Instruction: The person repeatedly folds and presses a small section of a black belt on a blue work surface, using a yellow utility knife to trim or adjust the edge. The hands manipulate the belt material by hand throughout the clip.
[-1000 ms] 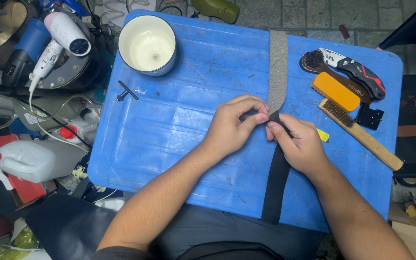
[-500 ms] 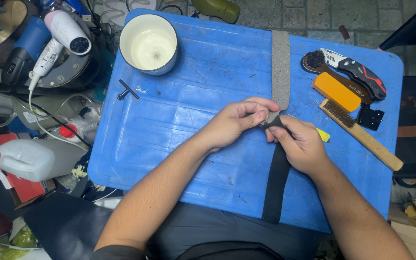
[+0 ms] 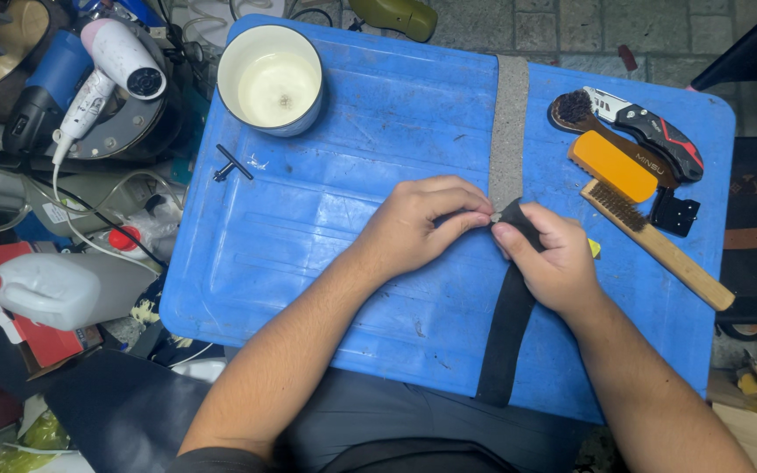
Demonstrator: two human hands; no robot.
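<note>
2 bare hands meet at the middle of a blue plastic tray (image 3: 326,263), where a long strap (image 3: 508,123) lies across it, grey beyond the fingers and black toward the person. Left hand (image 3: 418,223) and right hand (image 3: 554,258) each pinch the strap at that join. Beyond the strap's right side lie brushes (image 3: 650,236); a white tub (image 3: 271,79) stands at the tray's far-left corner.

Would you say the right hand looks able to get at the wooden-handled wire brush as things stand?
Probably yes, once it lets go: the right hand pinches the strap with the left hand, but the wire brush lies just beside it on the blue lid, nothing between.
</note>
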